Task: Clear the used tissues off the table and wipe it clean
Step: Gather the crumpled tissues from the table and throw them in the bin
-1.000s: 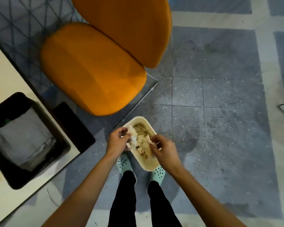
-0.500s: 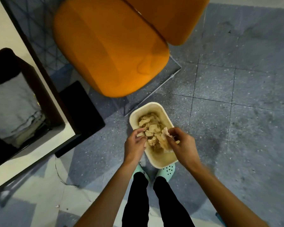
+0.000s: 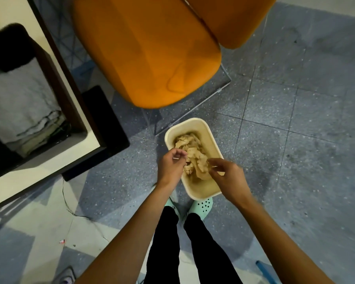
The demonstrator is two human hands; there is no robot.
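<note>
A cream waste bin point(image 3: 193, 125) stands on the floor just in front of my feet. It holds a heap of crumpled beige used tissues point(image 3: 194, 155). My left hand point(image 3: 171, 166) hovers at the bin's left rim with its fingers loosely curled and nothing in them. Over the right side of the bin, my right hand point(image 3: 227, 175) has its fingertips at the edge of the tissue heap and grips nothing. The cream table point(image 3: 10, 11) with a dark edge fills the left of the view.
A black tray point(image 3: 0, 167) on the table holds a folded grey cloth point(image 3: 21, 99). An orange chair point(image 3: 148, 52) on thin metal legs stands just beyond the bin. A dark block point(image 3: 105, 128) sits on the floor under the table's corner. The floor is grey speckled tile.
Both hands held tissues over the bin a second ago; the tissues now lie in the bin and the hands have let go. The view has shifted, bringing the bin closer.
</note>
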